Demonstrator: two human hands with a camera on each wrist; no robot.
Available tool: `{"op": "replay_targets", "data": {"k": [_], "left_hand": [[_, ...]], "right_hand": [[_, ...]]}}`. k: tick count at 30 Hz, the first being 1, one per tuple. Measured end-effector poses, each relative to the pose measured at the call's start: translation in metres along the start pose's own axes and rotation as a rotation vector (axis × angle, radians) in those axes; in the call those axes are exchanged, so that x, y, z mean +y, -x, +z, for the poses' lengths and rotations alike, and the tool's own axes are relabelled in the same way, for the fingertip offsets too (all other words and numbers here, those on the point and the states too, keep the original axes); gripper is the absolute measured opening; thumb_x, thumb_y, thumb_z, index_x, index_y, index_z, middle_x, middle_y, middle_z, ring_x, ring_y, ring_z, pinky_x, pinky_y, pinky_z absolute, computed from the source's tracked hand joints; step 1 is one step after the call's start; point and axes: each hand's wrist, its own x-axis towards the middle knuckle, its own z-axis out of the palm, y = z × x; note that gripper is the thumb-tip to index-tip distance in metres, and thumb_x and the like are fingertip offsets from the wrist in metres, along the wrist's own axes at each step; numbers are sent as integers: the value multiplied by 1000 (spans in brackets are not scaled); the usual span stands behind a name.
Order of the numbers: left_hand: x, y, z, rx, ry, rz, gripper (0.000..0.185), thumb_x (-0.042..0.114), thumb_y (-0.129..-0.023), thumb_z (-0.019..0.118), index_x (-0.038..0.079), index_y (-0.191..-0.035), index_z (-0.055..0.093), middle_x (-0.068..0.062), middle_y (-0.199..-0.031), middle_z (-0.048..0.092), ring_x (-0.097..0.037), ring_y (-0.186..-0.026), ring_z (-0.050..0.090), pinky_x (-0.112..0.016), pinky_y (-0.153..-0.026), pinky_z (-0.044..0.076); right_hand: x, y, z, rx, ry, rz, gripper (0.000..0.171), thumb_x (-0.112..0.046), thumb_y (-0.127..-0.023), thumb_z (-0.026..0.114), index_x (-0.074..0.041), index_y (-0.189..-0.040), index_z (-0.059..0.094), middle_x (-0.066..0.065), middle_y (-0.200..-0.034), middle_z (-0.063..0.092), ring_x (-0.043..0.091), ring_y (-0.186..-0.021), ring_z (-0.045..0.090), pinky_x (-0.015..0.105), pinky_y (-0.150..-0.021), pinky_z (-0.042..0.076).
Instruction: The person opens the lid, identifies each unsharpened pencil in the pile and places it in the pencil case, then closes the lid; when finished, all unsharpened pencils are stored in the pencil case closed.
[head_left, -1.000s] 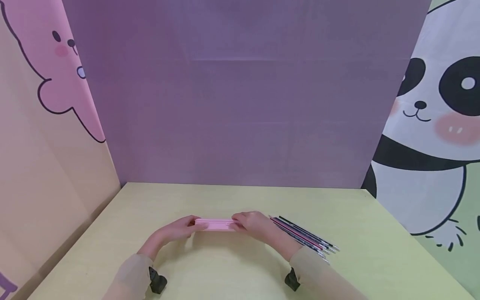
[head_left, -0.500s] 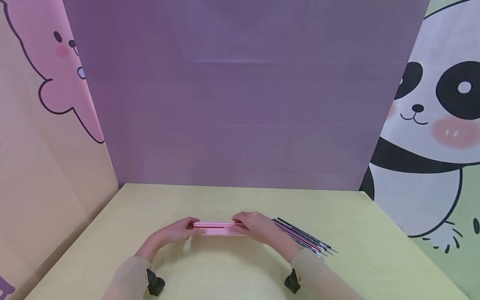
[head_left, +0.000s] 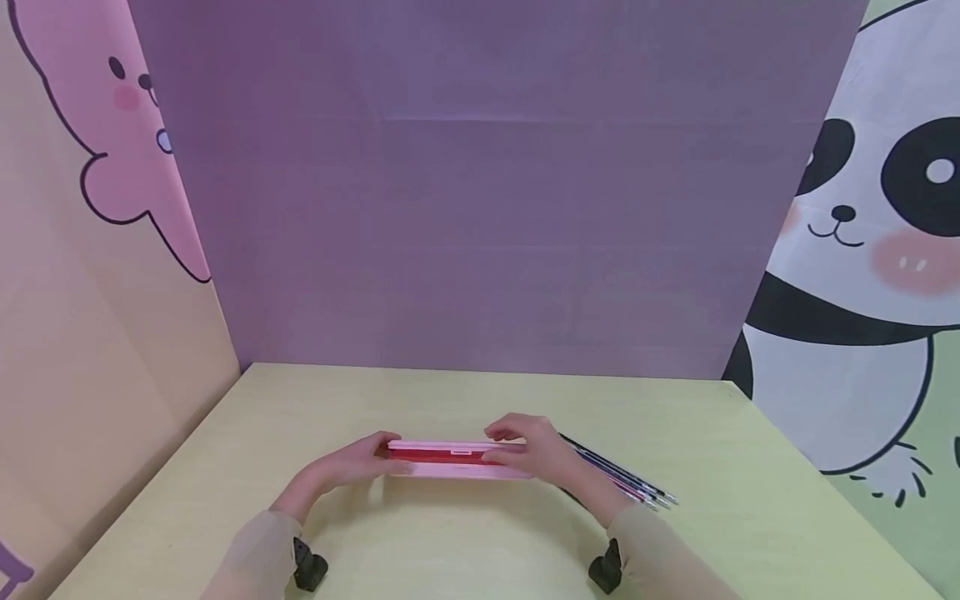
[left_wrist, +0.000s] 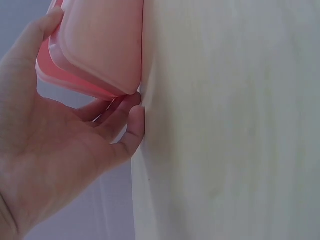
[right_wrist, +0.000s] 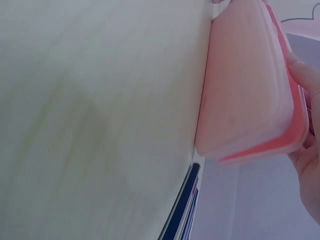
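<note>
In the head view, a pink plastic pencil case (head_left: 465, 472) lies on the table between the two hands. Its two halves stand slightly apart, and a red strip shows in the gap along the side nearest me. My left hand (head_left: 358, 460) grips the left end; in the left wrist view its thumb is on the edge of the pencil case (left_wrist: 102, 42), with fingers curled at the corner. At the other end my right hand (head_left: 542, 450) holds the case, thumb at the gap and fingers over the far side. The right wrist view cuts off much of this hand (right_wrist: 307, 125).
Just right of the case, several pencils (head_left: 626, 477) lie side by side on the pale wooden table (head_left: 300, 400), partly hidden by the right forearm. A purple backdrop (head_left: 480, 208) rises behind the table's far edge. Each wrist wears a small black camera.
The gap between the case's halves has widened, showing more red. My right hand has shifted right along the case and its fingers have lifted a little. The left hand stays at its end.
</note>
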Motion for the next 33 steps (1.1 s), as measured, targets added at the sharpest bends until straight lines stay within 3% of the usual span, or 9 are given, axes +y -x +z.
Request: {"op": "replay_targets", "data": {"k": [3,11,21,29,33], "left_hand": [[-1,2,0,-15,17,7,77,47,-80,70,5,-136,40,-6,-130,52,-24,-121,48,-48,-104,40],[-2,4,-2,-75,33,49,86,40,-76,74,3,-140,30,-11,-134,47,-29,-124,44,-53,-104,38],[-8,2,-3,-127,86,122,83,24,-77,77,1,-137,25,-14,-134,43,-33,-126,41,-50,-106,37],[-12,0,-4,-118,60,150,80,20,-80,75,-2,-140,26,-17,-139,40,-38,-131,37,-53,-108,34],[-13,0,-4,-117,36,164,82,17,-80,74,-1,-142,24,-16,-139,41,-38,-129,38,-54,-106,35]], "right_hand": [[3,5,-3,10,-13,35,32,-31,-81,73,-11,-106,68,6,-101,69,16,-91,65,29,-81,57],[20,17,-10,88,18,-78,25,-28,-81,74,-11,-98,68,-2,-92,68,7,-80,62,22,-73,57],[21,18,-18,124,-101,-41,15,-22,-81,74,-13,-91,68,0,-88,69,9,-80,66,27,-73,58],[22,10,-22,142,-102,96,11,-10,-84,69,-5,-94,69,7,-90,69,19,-85,65,25,-75,58],[21,5,-25,145,-156,176,16,-17,-86,68,-7,-98,69,7,-93,69,19,-87,65,20,-76,56]]}}
